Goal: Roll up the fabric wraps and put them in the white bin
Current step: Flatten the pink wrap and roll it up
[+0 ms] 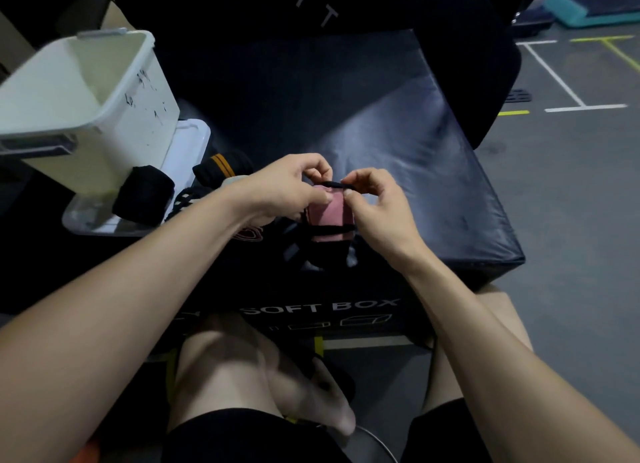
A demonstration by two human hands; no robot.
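A pink fabric wrap (330, 214) with black bands sits between my hands over the near part of the black soft box (398, 143). My left hand (287, 188) pinches the wrap's top left edge. My right hand (375, 202) pinches a thin black loop (333, 184) at the wrap's top. The white bin (86, 109) stands tilted at the far left on a clear lid (188, 143). Beside the bin lie a rolled black wrap (143, 194) and a black wrap with orange stripes (221, 166).
The soft box's front edge is just beyond my knees (225, 358). Grey floor with white and yellow lines (561, 91) lies to the right. Another large dark padded block (346, 8) stands behind the soft box.
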